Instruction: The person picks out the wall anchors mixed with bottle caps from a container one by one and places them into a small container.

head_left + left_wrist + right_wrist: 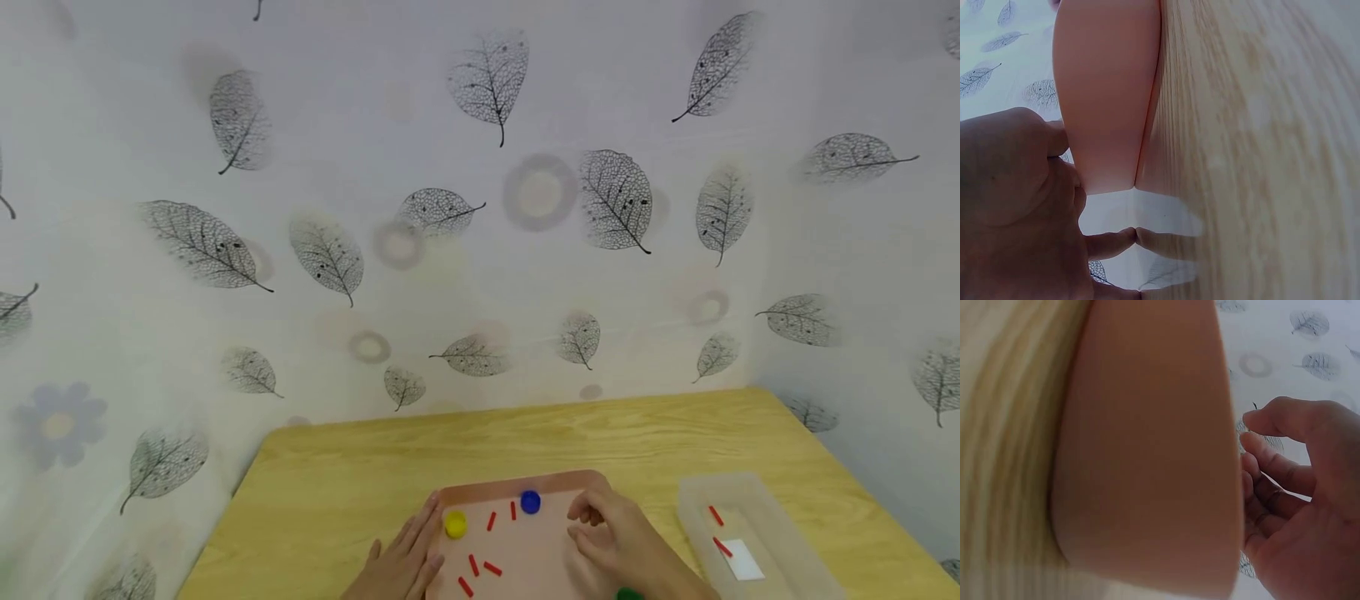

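A shallow pink tray (540,550) lies on the table. My left hand (401,560) rests along its left edge with the fingers straight; the left wrist view shows fingertips (1129,234) on the table by the tray's wall. Over the tray's right side is my right hand (611,533), fingers loosely curled and a gap between thumb and index finger, with nothing seen between them. Inside the tray are a yellow round cap (455,524), a blue round cap (530,502) and several short red sticks (473,565). Something green (628,594) shows partly under the right wrist.
Right of the tray stands a translucent white container (795,554) with two red sticks (716,516) and a white card (744,560) in it. The wood-grain table (337,475) reaches back to a wall with leaf prints (487,275).
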Available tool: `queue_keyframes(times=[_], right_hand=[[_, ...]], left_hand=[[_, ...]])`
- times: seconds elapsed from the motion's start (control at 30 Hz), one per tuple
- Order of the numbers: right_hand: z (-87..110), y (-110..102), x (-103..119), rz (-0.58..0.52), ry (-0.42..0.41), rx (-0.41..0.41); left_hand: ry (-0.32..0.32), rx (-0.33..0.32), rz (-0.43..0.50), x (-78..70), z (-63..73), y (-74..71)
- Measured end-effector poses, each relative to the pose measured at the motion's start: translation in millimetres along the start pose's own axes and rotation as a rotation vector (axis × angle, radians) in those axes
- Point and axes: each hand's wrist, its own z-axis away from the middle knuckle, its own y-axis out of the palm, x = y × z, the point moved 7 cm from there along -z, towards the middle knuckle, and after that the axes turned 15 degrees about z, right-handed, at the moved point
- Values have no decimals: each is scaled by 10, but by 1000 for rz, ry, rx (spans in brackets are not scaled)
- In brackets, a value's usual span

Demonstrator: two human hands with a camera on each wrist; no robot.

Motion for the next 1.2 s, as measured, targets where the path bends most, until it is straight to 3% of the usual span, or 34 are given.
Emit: queue_keyframes(times=[0.33,0.57,0.9,1.2], right_hand=[[-32,261,277,51,-152,-68],[-101,475,334,-24,-51,58],[-167,763,414,-95,-52,189],[-187,951,394,-105,134,370]], left_hand=[[-14,10,1,-14,-7,4],[-22,17,9,-31,-2,-7],[-14,14,16,-28,1,-6],[-11,11,19,-24,-3,-3]])
